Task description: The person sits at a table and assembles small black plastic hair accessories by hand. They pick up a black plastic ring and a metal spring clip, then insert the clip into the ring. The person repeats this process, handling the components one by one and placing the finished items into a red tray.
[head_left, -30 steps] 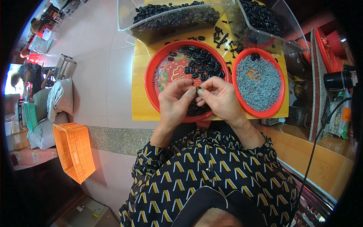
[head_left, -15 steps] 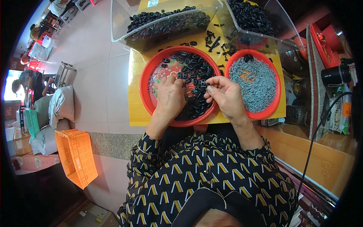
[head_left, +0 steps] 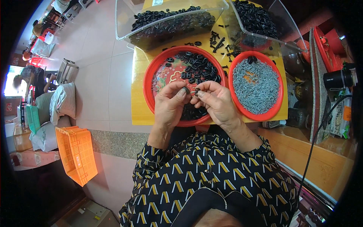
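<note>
Both hands meet above a round red tray (head_left: 148,81) of small black oval plastic pieces (head_left: 199,66) with two holes each. My left hand (head_left: 168,104) is closed, thumb and forefinger pinching a dark oval piece (head_left: 185,90). Facing it a short gap away, my right hand (head_left: 219,106) pinches a small black plastic piece (head_left: 197,90) at its fingertips. A thin, light sliver shows between the fingertips, too small to make out. To the right, a second round red tray (head_left: 281,89) holds many small silvery screws (head_left: 257,92), with a few black pieces at its far edge.
Two clear plastic bins, one left (head_left: 123,28) and one right (head_left: 293,28), hold black parts at the far side of the yellow table (head_left: 137,109). Loose black parts (head_left: 217,43) lie between them. An orange crate (head_left: 77,155) stands on the left floor; a black cable (head_left: 311,151) hangs at right.
My left hand has lifted from the tray's pieces and turned, its pinch now showing a dark piece. My right hand has moved left and slightly nearer, so the fingertips almost meet.
</note>
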Available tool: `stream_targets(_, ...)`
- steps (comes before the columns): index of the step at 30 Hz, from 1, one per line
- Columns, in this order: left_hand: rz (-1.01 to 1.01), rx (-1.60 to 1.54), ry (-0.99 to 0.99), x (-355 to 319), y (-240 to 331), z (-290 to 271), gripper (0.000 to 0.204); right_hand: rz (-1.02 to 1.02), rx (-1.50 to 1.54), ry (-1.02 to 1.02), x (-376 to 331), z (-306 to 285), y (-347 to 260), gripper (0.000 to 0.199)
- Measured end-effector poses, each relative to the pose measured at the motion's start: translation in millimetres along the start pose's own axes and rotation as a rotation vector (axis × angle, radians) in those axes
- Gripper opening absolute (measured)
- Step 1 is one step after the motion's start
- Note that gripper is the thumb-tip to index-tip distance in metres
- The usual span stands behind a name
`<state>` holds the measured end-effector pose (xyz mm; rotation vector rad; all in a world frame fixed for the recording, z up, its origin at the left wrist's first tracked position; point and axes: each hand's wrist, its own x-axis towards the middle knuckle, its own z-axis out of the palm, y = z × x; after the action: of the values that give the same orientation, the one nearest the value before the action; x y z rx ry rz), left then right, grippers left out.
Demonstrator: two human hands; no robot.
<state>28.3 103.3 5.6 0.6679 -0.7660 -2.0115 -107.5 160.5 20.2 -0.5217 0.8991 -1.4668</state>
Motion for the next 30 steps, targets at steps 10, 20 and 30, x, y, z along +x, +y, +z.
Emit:
stream_targets(10, 0.058, 0.077, 0.072, -14.5, 2.1, -11.2, 0.013, -0.057, 0.051, 0.008, 1.0, 16.7, 4.9, 0.016)
stream_targets(20, -0.033, 0.293, -0.136, -16.3, 21.0, -6.5, 0.024, -0.012, -0.06, 0.005, 3.5, 18.1, 8.1, 0.015)
stream_targets(30, -0.049, 0.095, -0.056, -17.1, 14.5, -24.6, 0.029, 0.04, -0.223, 0.013, -1.5, 15.4, -6.0, 0.01)
